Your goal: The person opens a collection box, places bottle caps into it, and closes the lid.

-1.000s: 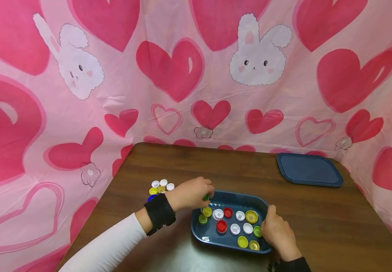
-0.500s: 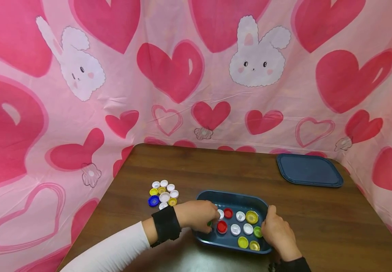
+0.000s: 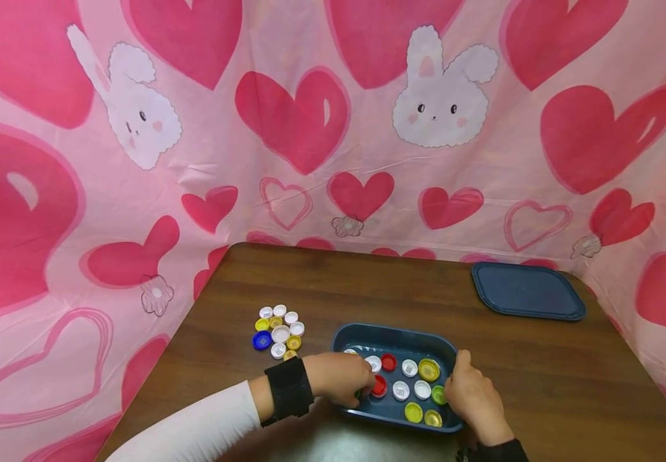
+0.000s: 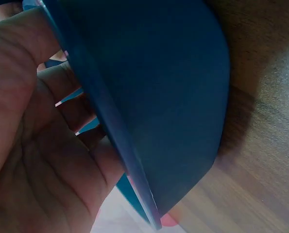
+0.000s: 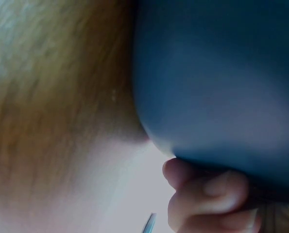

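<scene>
A dark blue tray (image 3: 393, 333) sits on the wooden table (image 3: 333, 282) with several bottle caps in it: red (image 3: 388, 362), white (image 3: 409, 367), yellow (image 3: 428, 369) and green (image 3: 439, 394). My left hand (image 3: 340, 378) reaches into the tray's left end, fingers curled down, with a green cap (image 3: 358, 393) showing at its fingertips. In the left wrist view the left hand's palm (image 4: 32, 145) lies against the tray's outer wall (image 4: 159, 97), fingers over the rim. My right hand (image 3: 473, 398) grips the tray's right rim, its fingers (image 5: 207, 199) curled under the tray (image 5: 222, 73).
A cluster of loose caps (image 3: 278, 332), white, yellow and one blue, lies on the table left of the tray. The tray's dark blue lid (image 3: 527, 292) lies flat at the back right. A pink heart-and-bunny cloth (image 3: 310, 128) walls the table on three sides.
My left hand carried the green cap from the tray's far left corner down into its near left end. The right hand stayed on the rim.
</scene>
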{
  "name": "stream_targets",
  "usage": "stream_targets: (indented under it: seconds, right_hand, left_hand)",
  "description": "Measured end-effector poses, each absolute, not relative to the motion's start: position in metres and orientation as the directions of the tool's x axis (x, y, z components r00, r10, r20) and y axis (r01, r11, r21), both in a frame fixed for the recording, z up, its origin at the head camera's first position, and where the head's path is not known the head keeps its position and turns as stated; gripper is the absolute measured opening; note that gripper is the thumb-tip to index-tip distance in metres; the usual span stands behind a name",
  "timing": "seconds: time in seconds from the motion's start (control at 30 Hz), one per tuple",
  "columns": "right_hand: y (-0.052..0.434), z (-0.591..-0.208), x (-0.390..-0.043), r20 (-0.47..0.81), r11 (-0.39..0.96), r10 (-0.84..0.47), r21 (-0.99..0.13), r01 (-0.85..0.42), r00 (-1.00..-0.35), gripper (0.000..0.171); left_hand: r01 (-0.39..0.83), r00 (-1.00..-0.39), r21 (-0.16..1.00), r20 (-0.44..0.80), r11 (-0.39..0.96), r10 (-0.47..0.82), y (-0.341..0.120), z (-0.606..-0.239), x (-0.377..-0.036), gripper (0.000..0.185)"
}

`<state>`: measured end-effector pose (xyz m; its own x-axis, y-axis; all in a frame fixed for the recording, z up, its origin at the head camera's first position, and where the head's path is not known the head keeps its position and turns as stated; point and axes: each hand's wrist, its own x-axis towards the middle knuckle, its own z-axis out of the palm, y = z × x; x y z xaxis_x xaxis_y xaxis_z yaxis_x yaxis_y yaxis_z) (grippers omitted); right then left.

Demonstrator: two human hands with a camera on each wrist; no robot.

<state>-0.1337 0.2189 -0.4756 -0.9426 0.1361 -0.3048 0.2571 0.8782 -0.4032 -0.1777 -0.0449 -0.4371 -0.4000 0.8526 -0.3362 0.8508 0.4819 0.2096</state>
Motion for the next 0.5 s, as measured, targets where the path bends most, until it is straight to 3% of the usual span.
stream_targets:
  seconds: [0.4,0.5]
  right_hand:
    - [0.219,-0.475,-0.134,-0.304,0.877,0.134,-0.407,0.256,-0.943,0.036]
    - [0.219,-0.475,-0.134,-0.298,0.878,0.135,-0.406,0.254,-0.945,0.035]
  left_hand:
    - [0.832,-0.417,0.236,-0.331,0.502,0.846,-0.049,-0.431,-0.179,0.016]
    - [0.817,-0.446,0.243,-0.308,0.523,0.841,-0.054,-0.423,-0.181,0.022]
